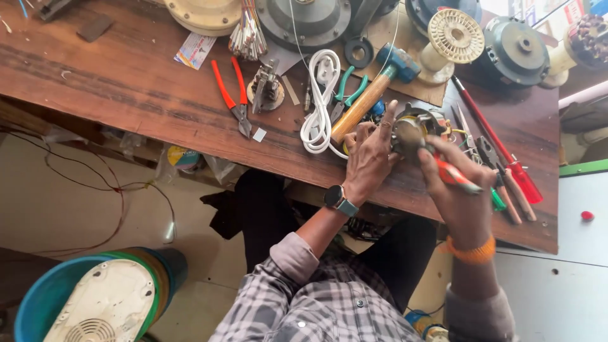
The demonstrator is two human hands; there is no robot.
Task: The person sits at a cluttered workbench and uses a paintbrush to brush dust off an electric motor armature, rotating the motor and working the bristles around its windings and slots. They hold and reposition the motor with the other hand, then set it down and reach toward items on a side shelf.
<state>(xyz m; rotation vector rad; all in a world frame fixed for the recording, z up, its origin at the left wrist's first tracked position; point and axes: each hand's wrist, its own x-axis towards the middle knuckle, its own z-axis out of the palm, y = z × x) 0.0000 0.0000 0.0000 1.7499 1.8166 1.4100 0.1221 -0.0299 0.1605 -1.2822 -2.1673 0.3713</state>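
Note:
My left hand (370, 155) cups a small round metal motor part (411, 130) with coloured wires, held just above the wooden workbench (126, 82). My right hand (459, 187) grips an orange-handled tool (457, 176) whose tip meets the motor part. A watch sits on my left wrist and an orange band on my right. Just behind my left hand lies a wooden-handled hammer with a blue head (373, 92), beside a coiled white cable (322, 101).
Red-handled pliers (231, 95), green-handled pliers (347, 92), a red screwdriver (500, 149) and several other tools lie on the bench. Large motor housings (304, 19) and a cream spool (451, 38) line the back. A blue bucket (44, 297) stands on the floor at left.

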